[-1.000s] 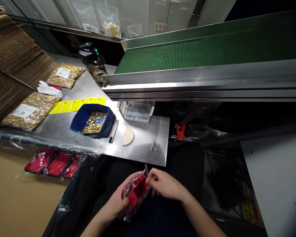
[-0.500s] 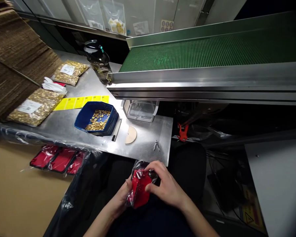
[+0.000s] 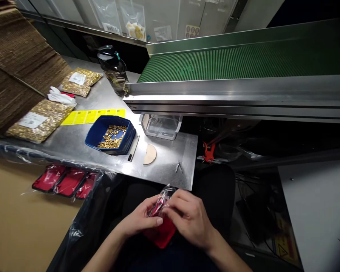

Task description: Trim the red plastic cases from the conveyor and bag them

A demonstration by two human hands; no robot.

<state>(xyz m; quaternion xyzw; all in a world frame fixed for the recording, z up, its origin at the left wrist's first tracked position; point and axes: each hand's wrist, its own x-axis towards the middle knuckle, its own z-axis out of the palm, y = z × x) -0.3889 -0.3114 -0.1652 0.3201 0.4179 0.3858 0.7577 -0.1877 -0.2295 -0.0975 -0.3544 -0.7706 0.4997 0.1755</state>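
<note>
Over my lap, both hands are closed on a red plastic part [image 3: 162,235] and its clear plastic bag [image 3: 164,193]. My left hand [image 3: 143,217] grips them from the left, its thumb lying across the upper part of the red piece. On the other side my right hand [image 3: 188,213] pinches the crinkled bag between thumb and fingertips. The lower end of the red part shows below the hands, while its upper end is hidden by fingers and film. Just beyond, on the metal table [image 3: 167,170], lie a small metal clip-like piece [image 3: 179,166] and a pale partial disc [image 3: 150,154].
A blue bin [image 3: 92,135] of small brass pieces stands left, beside yellow labels [image 3: 93,116] and bags of brass parts [image 3: 41,121]. Bagged red parts [image 3: 70,182] lie on a cardboard box [image 3: 22,223]. The green conveyor [image 3: 229,58] crosses behind.
My left thumb has moved over the front of the red part. My right fingers have come together on the bag, and the red part sits slightly lower.
</note>
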